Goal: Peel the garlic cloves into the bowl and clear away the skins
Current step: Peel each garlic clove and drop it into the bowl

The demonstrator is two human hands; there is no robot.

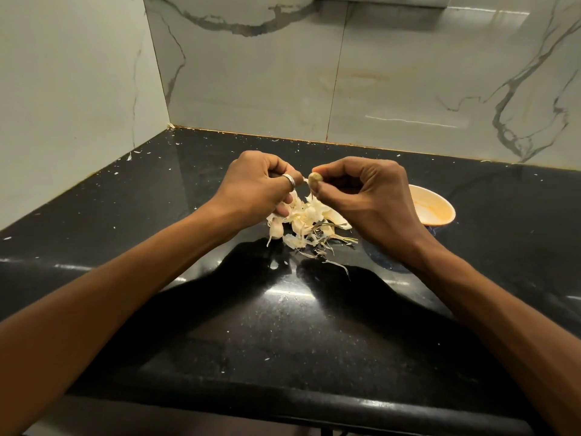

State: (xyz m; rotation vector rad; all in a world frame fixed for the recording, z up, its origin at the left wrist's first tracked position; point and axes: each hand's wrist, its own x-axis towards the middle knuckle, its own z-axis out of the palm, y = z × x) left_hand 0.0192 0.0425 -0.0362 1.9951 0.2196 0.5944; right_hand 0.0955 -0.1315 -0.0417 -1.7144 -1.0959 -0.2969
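right hand (pixel 371 196) pinches the small pale garlic clove (pixel 314 180) mid-frame and left hand (pixel 257 190) pinches a thin strip of skin (pixel 303 181) off it. both sit right above the pile of white papery skins (pixel 306 220) on the glossy black tabletop (pixel 283 325), probably so scraps land together. cream-lined blue bowl (pixel 440 204) sits close at right for the drop.

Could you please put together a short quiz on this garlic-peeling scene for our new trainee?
1. True or false: the bowl stands to the right of the pile of skins on the counter.
2. Which hand pinches the garlic clove? A. left hand B. right hand C. neither
3. Short answer: what does the left hand pinch?
Key: 1. True. 2. B. 3. A strip of skin joined to the clove.
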